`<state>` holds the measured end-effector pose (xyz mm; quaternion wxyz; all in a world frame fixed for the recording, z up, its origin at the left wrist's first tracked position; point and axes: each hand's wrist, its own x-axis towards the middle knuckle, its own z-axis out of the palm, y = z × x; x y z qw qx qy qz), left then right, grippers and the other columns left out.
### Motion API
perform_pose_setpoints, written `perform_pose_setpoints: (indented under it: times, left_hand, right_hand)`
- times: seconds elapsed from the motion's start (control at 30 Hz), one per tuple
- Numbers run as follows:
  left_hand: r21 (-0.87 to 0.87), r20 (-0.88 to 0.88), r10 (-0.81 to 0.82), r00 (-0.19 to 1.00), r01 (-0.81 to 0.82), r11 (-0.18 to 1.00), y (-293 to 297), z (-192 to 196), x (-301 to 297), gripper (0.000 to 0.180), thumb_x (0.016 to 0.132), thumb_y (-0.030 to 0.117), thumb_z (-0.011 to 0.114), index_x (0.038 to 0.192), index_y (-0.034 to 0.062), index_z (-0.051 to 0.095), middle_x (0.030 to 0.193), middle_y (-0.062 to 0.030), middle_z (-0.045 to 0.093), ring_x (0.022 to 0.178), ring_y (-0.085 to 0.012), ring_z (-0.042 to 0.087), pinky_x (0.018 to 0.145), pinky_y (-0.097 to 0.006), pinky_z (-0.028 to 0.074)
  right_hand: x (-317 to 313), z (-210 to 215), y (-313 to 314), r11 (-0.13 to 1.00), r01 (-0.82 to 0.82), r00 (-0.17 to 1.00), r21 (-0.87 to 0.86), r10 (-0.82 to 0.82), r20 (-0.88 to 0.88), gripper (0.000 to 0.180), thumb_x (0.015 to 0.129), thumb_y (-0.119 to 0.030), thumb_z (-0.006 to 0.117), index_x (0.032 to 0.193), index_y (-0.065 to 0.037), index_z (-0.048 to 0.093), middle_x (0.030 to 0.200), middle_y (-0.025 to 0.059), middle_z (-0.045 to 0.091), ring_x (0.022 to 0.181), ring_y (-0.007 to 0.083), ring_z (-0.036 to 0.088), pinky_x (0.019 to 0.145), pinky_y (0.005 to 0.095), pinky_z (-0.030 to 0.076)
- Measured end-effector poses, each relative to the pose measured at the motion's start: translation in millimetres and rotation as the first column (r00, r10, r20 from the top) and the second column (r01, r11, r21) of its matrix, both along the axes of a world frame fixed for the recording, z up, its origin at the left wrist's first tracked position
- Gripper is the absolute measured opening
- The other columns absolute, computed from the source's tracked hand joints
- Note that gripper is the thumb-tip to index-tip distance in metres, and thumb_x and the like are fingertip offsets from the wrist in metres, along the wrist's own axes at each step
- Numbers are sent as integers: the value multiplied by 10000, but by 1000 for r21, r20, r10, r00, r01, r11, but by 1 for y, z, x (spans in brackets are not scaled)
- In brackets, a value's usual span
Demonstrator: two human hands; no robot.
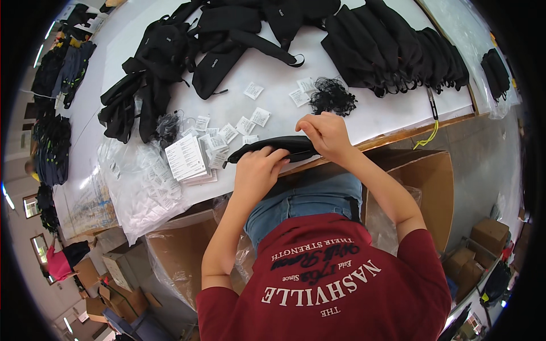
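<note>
At the table's front edge I hold a black fabric pouch (267,145) lengthwise between both hands. My left hand (259,171) is closed on its near side, the fingertips bent over the upper edge; whether they reach inside is hidden. My right hand (326,135) is closed around the pouch's right end, thumb uppermost. Just beyond it lies a tangle of thin black cords (333,96). Small white printed tags (228,133) are scattered to the left of the pouch, beside a stack of larger white cards (186,159).
Black pouches (219,68) lie heaped at the far side, with a row of them (392,48) at right. Clear plastic bags (133,182) spread at left. A small tool with a yellow cord (433,113) hangs over the edge. Open cardboard boxes (426,182) stand below the table.
</note>
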<state>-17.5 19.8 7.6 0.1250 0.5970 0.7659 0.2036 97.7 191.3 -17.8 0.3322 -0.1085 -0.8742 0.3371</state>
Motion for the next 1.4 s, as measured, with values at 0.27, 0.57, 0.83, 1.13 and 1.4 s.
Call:
perform_pose_setpoints:
  times: [0.27, 0.57, 0.83, 1.13, 1.4]
  left_hand:
    - [73, -27, -56, 998, 57, 996, 19, -3, 2, 191, 796, 139, 658, 968, 64, 621, 860, -84, 590, 793, -281, 569, 702, -371, 449]
    - [228, -15, -152, 988, 151, 962, 39, -14, 5, 127, 784, 68, 628, 906, 63, 594, 762, -59, 559, 746, -242, 543, 674, -360, 427]
    - [233, 25, -155, 988, 145, 962, 44, -10, 5, 110, 781, 70, 638, 887, 51, 614, 813, -63, 555, 782, -249, 538, 698, -358, 422]
    - [254, 31, -117, 993, 105, 961, 39, -5, 11, 146, 783, 69, 644, 925, 40, 630, 888, -76, 540, 826, -262, 527, 715, -367, 416]
    - [280, 28, -112, 993, 100, 955, 38, -8, 11, 185, 791, 68, 637, 976, 59, 627, 881, -70, 539, 816, -255, 526, 712, -364, 409]
  right_hand:
    - [-2, -1, 3, 990, 26, 991, -136, -8, 135, 257, 919, -246, 566, 729, -85, 627, 510, 89, 493, 470, 265, 502, 474, 353, 370]
    - [-6, -8, 9, 994, 103, 994, -35, -104, -27, 250, 906, -240, 590, 711, -91, 632, 481, 65, 447, 439, 231, 434, 472, 329, 345]
    - [6, -17, 10, 902, 184, 976, -392, -119, 185, 299, 926, -243, 565, 700, -62, 637, 476, 47, 400, 427, 135, 356, 453, 287, 280]
    - [16, 20, 27, 907, 56, 989, -417, 5, 145, 170, 888, -171, 615, 818, -21, 653, 700, 12, 551, 612, 78, 466, 566, 229, 370]
    - [33, 39, 19, 980, -82, 919, -183, 146, 366, 109, 795, -158, 681, 881, -93, 664, 762, 34, 524, 691, 182, 537, 607, 297, 431]
